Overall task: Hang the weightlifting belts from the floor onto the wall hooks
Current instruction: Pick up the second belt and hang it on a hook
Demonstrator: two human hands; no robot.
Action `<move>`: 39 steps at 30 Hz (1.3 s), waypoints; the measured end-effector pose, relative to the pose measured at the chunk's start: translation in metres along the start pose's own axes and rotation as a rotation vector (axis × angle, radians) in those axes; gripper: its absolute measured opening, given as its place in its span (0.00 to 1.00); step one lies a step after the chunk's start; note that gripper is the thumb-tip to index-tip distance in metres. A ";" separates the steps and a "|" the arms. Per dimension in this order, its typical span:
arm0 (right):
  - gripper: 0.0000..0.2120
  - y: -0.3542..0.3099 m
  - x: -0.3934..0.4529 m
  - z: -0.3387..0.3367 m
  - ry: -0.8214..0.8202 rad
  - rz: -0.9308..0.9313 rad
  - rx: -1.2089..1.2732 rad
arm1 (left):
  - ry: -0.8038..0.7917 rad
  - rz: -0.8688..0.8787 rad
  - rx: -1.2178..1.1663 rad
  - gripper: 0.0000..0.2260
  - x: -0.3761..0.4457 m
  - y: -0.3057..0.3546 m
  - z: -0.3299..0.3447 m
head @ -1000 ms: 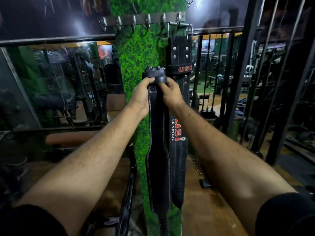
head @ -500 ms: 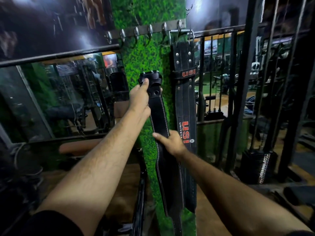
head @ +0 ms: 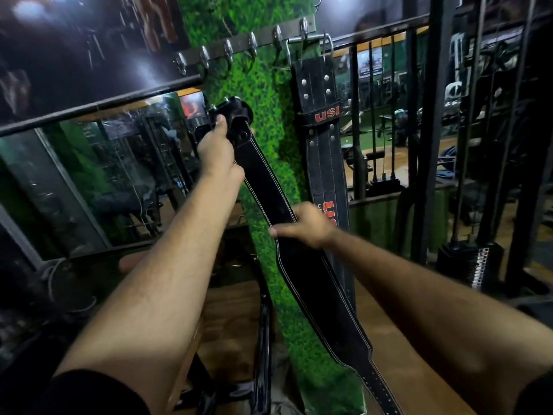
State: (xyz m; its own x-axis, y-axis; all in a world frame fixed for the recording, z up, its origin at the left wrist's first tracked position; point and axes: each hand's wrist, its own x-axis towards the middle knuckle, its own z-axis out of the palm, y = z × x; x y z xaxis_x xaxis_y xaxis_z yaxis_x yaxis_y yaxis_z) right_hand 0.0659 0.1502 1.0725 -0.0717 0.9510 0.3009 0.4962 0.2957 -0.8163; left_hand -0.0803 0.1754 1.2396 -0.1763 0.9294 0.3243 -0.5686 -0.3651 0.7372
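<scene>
My left hand [head: 217, 154] grips the buckle end of a plain black weightlifting belt [head: 317, 286], holding it up in front of the green grass-covered wall strip. The belt slants down to the right, its holed tail near the floor. My right hand [head: 308, 224] holds the belt's middle, fingers curled over its edge. A second black belt with red USI lettering [head: 324, 139] hangs by its buckle from the rightmost hooks of the metal hook rail [head: 239, 44]. Several hooks to the left on the rail are bare.
A mirror [head: 98, 181] fills the wall to the left. Black metal railing bars [head: 425, 130] and gym machines stand to the right. A dark bench frame [head: 263, 339] sits low beside the green strip on the wooden floor.
My left hand has carried the buckle end up and left. My right hand let go of the buckle and slid down to the belt's middle, so the belt now slants.
</scene>
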 end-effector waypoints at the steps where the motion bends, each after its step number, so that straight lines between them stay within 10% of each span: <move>1: 0.39 0.019 -0.009 0.005 -0.008 0.046 -0.032 | 0.010 -0.008 -0.003 0.07 0.003 0.004 0.001; 11: 0.33 0.058 -0.033 -0.002 -0.212 0.190 0.014 | 0.079 -0.079 0.106 0.08 -0.015 -0.048 -0.010; 20: 0.17 -0.020 0.004 -0.048 0.153 0.039 0.650 | -0.031 -0.105 0.225 0.07 -0.043 -0.075 -0.011; 39: 0.12 -0.055 0.052 -0.034 0.243 -0.044 0.514 | -0.269 -0.011 0.374 0.08 -0.033 -0.084 -0.050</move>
State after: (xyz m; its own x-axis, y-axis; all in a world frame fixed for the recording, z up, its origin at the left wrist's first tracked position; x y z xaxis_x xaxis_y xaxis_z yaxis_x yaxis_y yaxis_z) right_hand 0.0640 0.1806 1.1496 0.1490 0.9065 0.3951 0.0080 0.3985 -0.9171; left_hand -0.0671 0.1783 1.1379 0.0712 0.9040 0.4216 -0.2318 -0.3961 0.8884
